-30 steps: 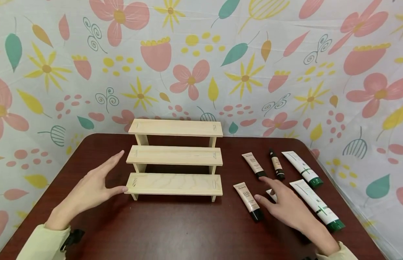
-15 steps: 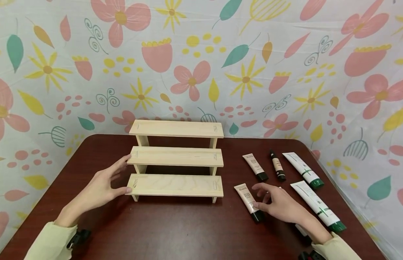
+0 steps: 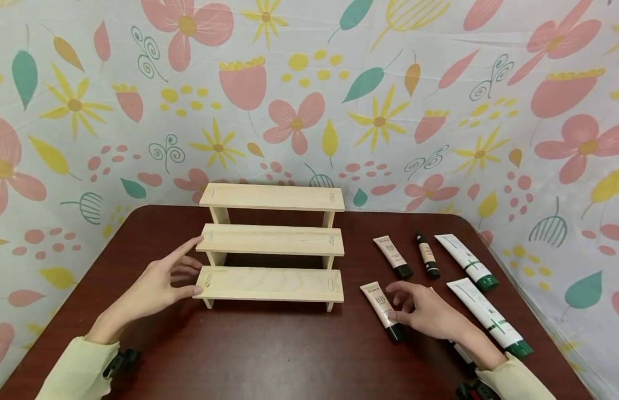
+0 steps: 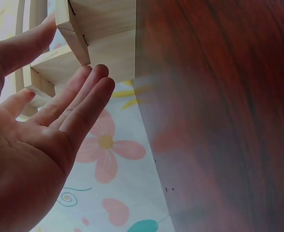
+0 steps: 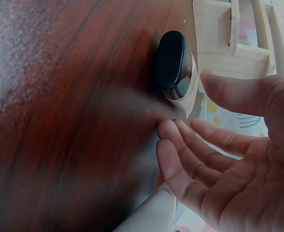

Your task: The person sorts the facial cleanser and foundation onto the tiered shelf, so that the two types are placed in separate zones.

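A three-tier wooden display stand point(image 3: 269, 283) stands at the back middle of the table. My left hand point(image 3: 151, 289) is at its left end, thumb tip at the lowest board and index fingertip at the middle one, the fingers fairly straight. In the left wrist view the other fingers of that hand point(image 4: 40, 140) reach beside the stand's side panel. My right hand point(image 3: 429, 311) hovers over a BB cream tube point(image 3: 376, 297) with a black cap point(image 5: 171, 60). Its loosely bent fingers hold nothing, and the thumb looks apart from the tube in the right wrist view.
Behind the right hand lie another BB cream tube point(image 3: 391, 253) and a slim black-ended beige tube point(image 3: 427, 255). Two white tubes with green caps point(image 3: 464, 258) lie farther right. A pale item point(image 3: 461, 353) is partly hidden under the right wrist. A floral cloth point(image 3: 309, 100) hangs behind the table.
My left hand has moved right to the stand's left end. My right hand has shifted toward the near BB cream tube, its fingers bending more.
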Tool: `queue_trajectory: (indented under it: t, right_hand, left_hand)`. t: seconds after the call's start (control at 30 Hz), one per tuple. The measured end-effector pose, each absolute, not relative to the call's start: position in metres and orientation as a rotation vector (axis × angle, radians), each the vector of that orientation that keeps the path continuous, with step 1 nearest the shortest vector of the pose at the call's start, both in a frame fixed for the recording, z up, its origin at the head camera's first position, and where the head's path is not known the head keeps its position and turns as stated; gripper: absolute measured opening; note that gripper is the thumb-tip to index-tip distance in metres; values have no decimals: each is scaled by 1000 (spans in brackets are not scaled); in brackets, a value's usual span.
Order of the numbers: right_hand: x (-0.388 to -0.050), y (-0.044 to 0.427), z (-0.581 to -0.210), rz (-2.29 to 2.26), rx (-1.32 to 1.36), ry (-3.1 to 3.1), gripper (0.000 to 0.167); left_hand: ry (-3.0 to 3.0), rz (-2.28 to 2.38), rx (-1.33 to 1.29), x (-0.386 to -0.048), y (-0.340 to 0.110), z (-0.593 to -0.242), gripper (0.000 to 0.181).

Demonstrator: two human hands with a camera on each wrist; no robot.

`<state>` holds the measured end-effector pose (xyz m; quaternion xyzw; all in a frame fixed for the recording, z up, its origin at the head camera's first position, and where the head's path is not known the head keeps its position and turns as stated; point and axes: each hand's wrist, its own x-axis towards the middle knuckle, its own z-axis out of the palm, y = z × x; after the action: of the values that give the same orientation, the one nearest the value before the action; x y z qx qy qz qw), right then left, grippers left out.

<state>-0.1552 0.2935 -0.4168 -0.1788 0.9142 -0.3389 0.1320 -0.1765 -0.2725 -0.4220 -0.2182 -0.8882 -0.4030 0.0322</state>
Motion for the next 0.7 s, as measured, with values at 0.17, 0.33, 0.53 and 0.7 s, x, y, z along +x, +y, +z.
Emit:
queue_trajectory:
  t: [0.17, 0.33, 0.53, 0.7]
  right_hand:
    - [-156, 293, -418, -986, -544, 2650, 48]
    - [-157, 291, -418, -1007, -574, 2636, 47]
    - [-157, 289, -417, -1019, -576, 2606, 46]
    - [-157, 287, -416, -1019, -582, 2598, 45]
  left_hand:
    - [-2739, -1263, -666, -176, -272, -420, 109]
    - [-2736, -1286, -663, -176, -272, -417, 108]
    - [-2738, -1301, -656, -175, -273, -417, 106]
    - [-2761, -1293, -644, -174, -272, -417, 107]
